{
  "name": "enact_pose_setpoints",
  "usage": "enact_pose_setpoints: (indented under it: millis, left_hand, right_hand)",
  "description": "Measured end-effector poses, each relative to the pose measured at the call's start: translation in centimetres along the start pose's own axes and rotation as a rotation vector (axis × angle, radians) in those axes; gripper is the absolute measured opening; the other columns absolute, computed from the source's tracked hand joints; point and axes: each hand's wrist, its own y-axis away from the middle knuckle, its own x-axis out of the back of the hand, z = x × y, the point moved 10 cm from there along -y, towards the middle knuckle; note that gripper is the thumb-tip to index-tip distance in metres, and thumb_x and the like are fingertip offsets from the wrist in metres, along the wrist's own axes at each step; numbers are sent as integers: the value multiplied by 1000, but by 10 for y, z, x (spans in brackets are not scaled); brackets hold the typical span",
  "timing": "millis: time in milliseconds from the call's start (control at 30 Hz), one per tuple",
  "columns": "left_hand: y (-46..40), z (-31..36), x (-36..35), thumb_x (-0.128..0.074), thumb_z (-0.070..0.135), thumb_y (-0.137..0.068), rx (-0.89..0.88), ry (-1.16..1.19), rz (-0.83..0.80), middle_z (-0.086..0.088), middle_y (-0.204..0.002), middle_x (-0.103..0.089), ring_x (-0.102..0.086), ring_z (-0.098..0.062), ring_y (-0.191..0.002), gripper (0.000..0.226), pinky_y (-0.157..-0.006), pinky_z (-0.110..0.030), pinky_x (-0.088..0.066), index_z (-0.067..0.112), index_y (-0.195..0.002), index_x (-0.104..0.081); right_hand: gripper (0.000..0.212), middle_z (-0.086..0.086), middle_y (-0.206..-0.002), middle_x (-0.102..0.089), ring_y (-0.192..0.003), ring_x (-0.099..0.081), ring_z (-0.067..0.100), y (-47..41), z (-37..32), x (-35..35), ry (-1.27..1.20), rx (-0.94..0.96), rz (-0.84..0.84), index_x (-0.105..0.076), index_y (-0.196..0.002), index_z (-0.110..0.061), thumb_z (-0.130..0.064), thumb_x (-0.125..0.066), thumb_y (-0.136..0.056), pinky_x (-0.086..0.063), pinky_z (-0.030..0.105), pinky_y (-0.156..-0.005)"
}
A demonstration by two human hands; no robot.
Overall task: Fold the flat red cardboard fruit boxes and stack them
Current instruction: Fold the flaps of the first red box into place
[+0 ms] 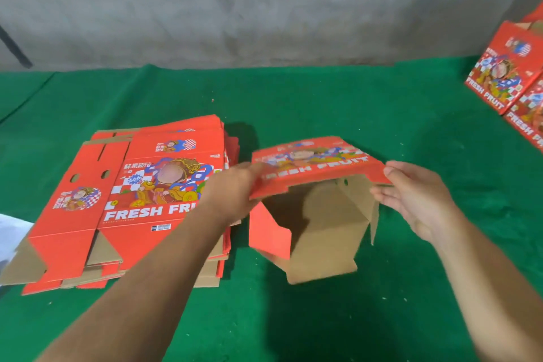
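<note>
Two bare arms reaching forward from the bottom edge, over a bench under a green cloth (323, 103).

Left hand (232, 194) out over the right edge of the flat pile, back of the hand up, fingers curled onto the left end of the top panel of one half-folded box (320, 203). Left grip closed on that box.

Right hand (420, 200) turned palm inward at the right end of the same panel, fingers fairly straight and spread, tips touching the red edge. Right grip open, just pressing against the cardboard.

One half-folded box between the two hands, in the middle of the green cloth, just right of the pile. Red printed panel on top with the words FRESH FRUIT, tilted toward the wall. Brown inside showing below it, with flaps hanging loose toward the camera.

One pile of flat boxes (132, 203) on the left, lying on the cloth, red side up, brown flaps sticking out at the near end. Number of sheets in the pile hard to count.

Two folded boxes (505, 67) far off at the right edge, well apart from the hands, one in front of the other, both partly cut off.

Grey wall (264, 3) behind the bench.
</note>
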Motion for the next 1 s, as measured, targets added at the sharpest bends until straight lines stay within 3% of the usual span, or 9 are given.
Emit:
enact_pose_setpoints:
  millis: [133,233,367,500,600,700,800,933,1000]
  left_hand:
    - [-14,17,-10,-55,43,-103,35,-15,22,-3,-131,-60,-67,-34,-111,46,-82,-44,-56,40,-148,-47]
    - [-18,18,-1,-50,40,-103,83,102,114,-7,-126,-62,-67,-40,-105,47,-80,-48,-55,36,-150,-43]
    - [-13,11,35,-40,45,-92,210,279,332,-16,-87,-70,-65,-45,-77,49,-68,-48,-54,26,-137,-39]
    - [8,-12,29,-42,41,-80,493,801,334,-13,-93,-67,-61,-38,-84,55,-79,-47,-54,5,-120,-56]
    - [34,8,-4,-52,32,-86,586,1096,275,-1,-76,-70,-69,-25,-85,26,-80,-35,-58,10,-90,-66]
    - [58,46,-30,-57,32,-89,496,1323,95,16,-87,-76,-67,8,-82,47,-68,-4,-46,20,-134,-60]
    - [69,55,-10,-65,44,-83,240,1407,161,1,-131,-57,-58,-6,-116,97,-97,-17,-46,34,-159,-4]
    - [66,-50,19,-53,55,-80,567,1268,527,-7,-159,-34,-34,-16,-143,90,-122,-39,-24,29,-161,-26]
    - [50,-80,20,-39,69,-89,497,1151,397,2,-160,-35,-31,-6,-145,74,-122,-33,-22,34,-154,-44]
  right_hand:
    - [79,11,-130,-60,-90,-78,21,4,-23,-33,-133,100,35,-2,-162,-36,-33,-56,-105,-62,33,-85]
    - [100,-4,-138,-59,-111,-71,22,24,-36,-87,295,249,-94,12,-156,-49,-51,-63,-91,-51,44,-105]
    - [90,0,-158,-42,-152,-23,35,59,-31,-149,1504,691,-102,-12,-157,-48,-71,-55,-82,-5,51,-124]
    - [87,1,-172,5,-151,20,47,73,-53,-156,1461,728,136,-36,-149,-41,-44,-78,-73,6,60,-120]
    - [65,-4,-168,29,-147,31,49,79,-43,-165,1422,740,140,-40,-138,-44,-17,-53,-80,3,64,-121]
    - [31,-14,-169,21,-151,26,44,78,-22,-166,1335,717,21,-52,-109,-41,-23,-40,-88,-11,65,-121]
    - [41,-10,-170,-16,-156,15,39,62,7,-156,1311,666,-194,-55,-137,-48,-37,-41,-100,-2,56,-127]
    - [43,10,-146,-57,-156,-14,39,76,1,-130,1189,891,-174,-69,-124,-26,-6,-54,-89,-16,55,-126]
    - [57,11,-148,-55,-158,-9,27,86,-3,-117,1176,1008,-118,-74,-119,-24,13,-69,-76,-19,52,-124]
